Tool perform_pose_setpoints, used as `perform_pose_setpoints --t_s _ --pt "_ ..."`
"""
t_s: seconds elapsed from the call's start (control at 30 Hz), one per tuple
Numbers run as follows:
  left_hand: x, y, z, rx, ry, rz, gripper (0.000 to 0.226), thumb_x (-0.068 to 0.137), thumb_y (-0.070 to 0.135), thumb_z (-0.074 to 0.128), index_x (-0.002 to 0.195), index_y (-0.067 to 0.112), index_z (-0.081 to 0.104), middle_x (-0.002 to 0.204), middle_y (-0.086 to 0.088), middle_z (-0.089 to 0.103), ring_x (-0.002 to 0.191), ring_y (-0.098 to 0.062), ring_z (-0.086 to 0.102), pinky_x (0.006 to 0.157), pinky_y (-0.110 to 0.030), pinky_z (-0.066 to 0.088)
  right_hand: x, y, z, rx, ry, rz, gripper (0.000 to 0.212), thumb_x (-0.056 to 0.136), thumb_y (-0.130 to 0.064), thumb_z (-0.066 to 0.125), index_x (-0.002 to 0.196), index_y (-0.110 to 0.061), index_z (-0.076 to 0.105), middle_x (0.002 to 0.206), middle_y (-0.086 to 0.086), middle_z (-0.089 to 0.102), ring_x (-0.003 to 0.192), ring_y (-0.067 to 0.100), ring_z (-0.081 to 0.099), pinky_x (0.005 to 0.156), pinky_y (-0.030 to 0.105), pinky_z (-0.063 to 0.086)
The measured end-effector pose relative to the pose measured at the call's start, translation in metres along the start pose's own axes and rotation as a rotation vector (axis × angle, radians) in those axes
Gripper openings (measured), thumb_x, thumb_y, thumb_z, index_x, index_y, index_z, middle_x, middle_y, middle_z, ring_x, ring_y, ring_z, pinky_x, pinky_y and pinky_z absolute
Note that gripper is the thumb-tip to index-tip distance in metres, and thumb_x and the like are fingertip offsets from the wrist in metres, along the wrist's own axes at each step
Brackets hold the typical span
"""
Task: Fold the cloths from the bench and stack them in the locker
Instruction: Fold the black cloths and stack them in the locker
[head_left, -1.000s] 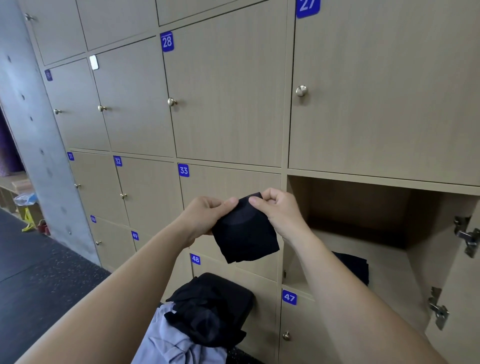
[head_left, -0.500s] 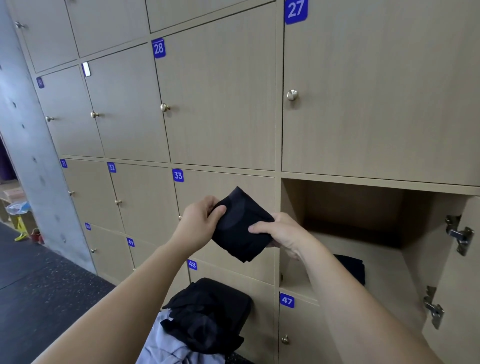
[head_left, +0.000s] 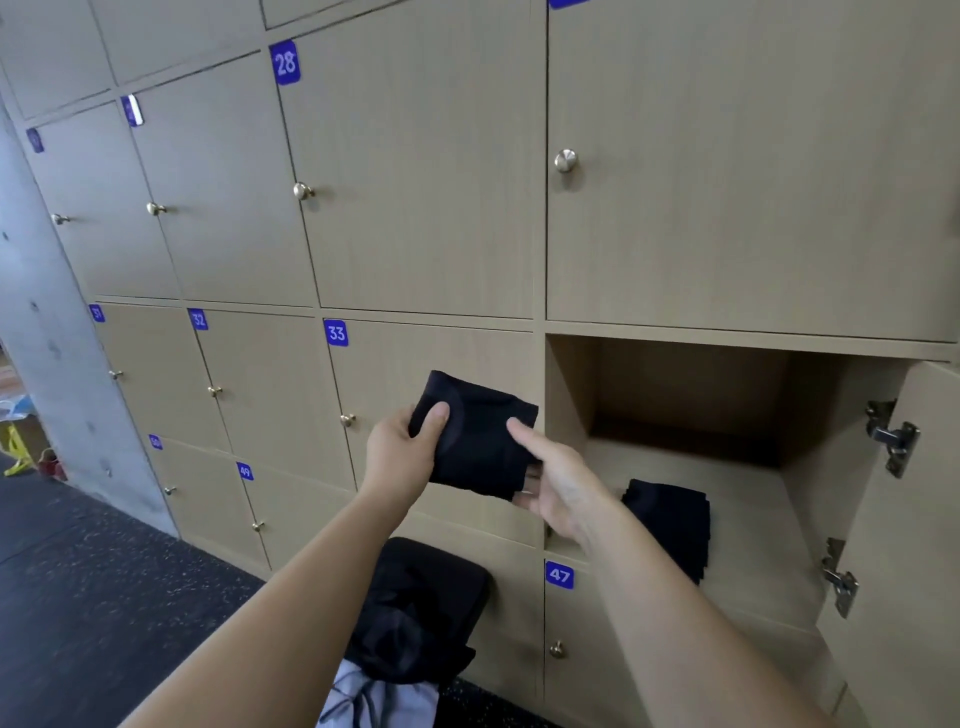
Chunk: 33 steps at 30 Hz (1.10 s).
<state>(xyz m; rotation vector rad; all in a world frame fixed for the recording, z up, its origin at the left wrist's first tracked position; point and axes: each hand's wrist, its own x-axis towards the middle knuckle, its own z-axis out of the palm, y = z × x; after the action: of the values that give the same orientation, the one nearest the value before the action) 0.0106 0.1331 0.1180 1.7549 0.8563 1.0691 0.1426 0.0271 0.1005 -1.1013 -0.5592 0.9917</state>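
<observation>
Since a second ago the folded black cloth has gone from hanging by its top edge, pinched by both thumbs, to lying nearly flat between my hands, and it now sits closer to the open locker. Over the same time my right hand has slipped from the top corner down to the right edge, with the fingers going underneath.

Right now my left hand grips the cloth's left edge, thumb on top and fingers behind. My right hand pinches the opposite edge, thumb on top and fingers below.

It looks like a thin, soft, very light fabric with no stiffness of its own. I judge the folds will spring open or sag if I let either side go slack. Holding it across the folded layers, with support from beneath, seems the safest way to carry it, and I should set it down flat, not drop it.

Just right of my right hand, inside the locker, lies the stack of folded black cloths where this one belongs. Below my left forearm a heap of unfolded cloths, black over pale grey, is not yet folded.
</observation>
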Motion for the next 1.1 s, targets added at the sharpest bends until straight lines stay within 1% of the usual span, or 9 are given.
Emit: perform_pose_setpoints --t_s 0.2,0.27,0.43,0.53,0.67,0.8,0.93,1.0,1.1 --pt "-0.008 -0.021 0.038 0.148 0.026 -0.001 0.036 0.099 0.036 0.052 0.08 0.005 0.056 0.07 -0.004 0.058 0.064 -0.017 0.052 0.055 -0.028 0.037 -0.008 0.017 -0.027 -0.398 0.148 -0.162 0.013 0.096 -0.02 0.058 0.102 -0.009 0.063 0.086 0.009 0.072 0.061 0.015 0.068 0.054 0.025 0.05" --pt "-0.013 -0.03 0.059 0.221 0.012 -0.005 0.035 0.099 0.036 0.051 0.079 0.008 0.054 0.07 -0.003 0.058 0.064 -0.018 0.052 0.053 -0.029 0.036 -0.012 0.022 -0.045 -0.494 0.247 -0.197 0.009 0.094 -0.02 0.061 0.09 -0.013 0.064 0.079 0.003 0.07 0.055 0.01 0.066 0.055 0.027 0.053" --pt "-0.019 -0.054 0.115 0.241 -0.192 -0.118 0.03 0.098 0.039 0.053 0.087 0.012 0.058 0.077 -0.004 0.064 0.069 -0.019 0.06 0.056 -0.028 0.041 -0.012 0.043 -0.106 -0.559 0.519 -0.158 0.044 0.084 -0.021 0.073 0.058 -0.014 0.039 0.049 -0.01 0.037 0.051 0.01 0.043 0.056 0.041 0.05" --pt "-0.022 -0.072 0.15 0.131 -0.39 -0.253 0.028 0.096 0.031 0.058 0.086 0.005 0.062 0.072 -0.005 0.062 0.064 -0.019 0.056 0.063 -0.03 0.045 -0.01 0.058 -0.151 -0.532 0.585 -0.142 0.056 0.079 -0.018 0.075 0.054 -0.019 0.025 0.042 -0.013 0.025 0.047 0.009 0.027 0.056 0.033 0.034" --pt "-0.028 -0.092 0.185 0.057 -0.498 -0.388 0.019 0.094 0.015 0.062 0.078 0.005 0.063 0.072 -0.007 0.064 0.069 -0.02 0.058 0.062 -0.027 0.045 0.001 0.079 -0.2 -0.529 0.627 -0.071 0.041 0.068 -0.037 0.071 0.062 -0.013 0.038 0.065 0.005 0.035 0.063 0.018 0.035 0.059 0.032 0.031" --pt "-0.015 -0.106 0.222 0.093 -0.501 -0.394 0.026 0.091 0.011 0.066 0.067 0.009 0.057 0.066 -0.006 0.061 0.069 -0.022 0.056 0.063 -0.029 0.045 0.017 0.089 -0.243 -0.53 0.632 0.023 0.035 0.092 -0.02 0.059 0.086 0.014 0.053 0.072 0.005 0.042 0.067 0.019 0.038 0.063 0.031 0.035" --pt "0.012 -0.103 0.26 0.067 -0.497 -0.371 0.025 0.09 0.009 0.066 0.066 0.008 0.06 0.064 -0.003 0.06 0.068 -0.02 0.056 0.068 -0.029 0.045 0.042 0.077 -0.273 -0.531 0.706 -0.005 0.021 0.094 -0.018 0.061 0.087 0.002 0.066 0.076 0.004 0.059 0.071 0.017 0.053 0.068 0.028 0.044" --pt "0.028 -0.099 0.277 0.032 -0.528 -0.364 0.022 0.093 0.007 0.063 0.071 0.006 0.062 0.069 -0.004 0.062 0.07 -0.019 0.057 0.069 -0.029 0.047 0.058 0.066 -0.285 -0.527 0.744 -0.033 0.016 0.093 -0.019 0.063 0.086 -0.007 0.071 0.088 0.002 0.071 0.084 0.02 0.064 0.079 0.034 0.052" --pt "0.053 -0.097 0.299 0.021 -0.59 -0.352 0.013 0.095 0.007 0.059 0.088 -0.001 0.067 0.083 -0.008 0.069 0.083 -0.021 0.064 0.077 -0.029 0.052 0.08 0.048 -0.298 -0.533 0.775 -0.039 0.017 0.092 -0.018 0.063 0.08 -0.009 0.071 0.087 0.006 0.072 0.089 0.027 0.067 0.086 0.045 0.054"
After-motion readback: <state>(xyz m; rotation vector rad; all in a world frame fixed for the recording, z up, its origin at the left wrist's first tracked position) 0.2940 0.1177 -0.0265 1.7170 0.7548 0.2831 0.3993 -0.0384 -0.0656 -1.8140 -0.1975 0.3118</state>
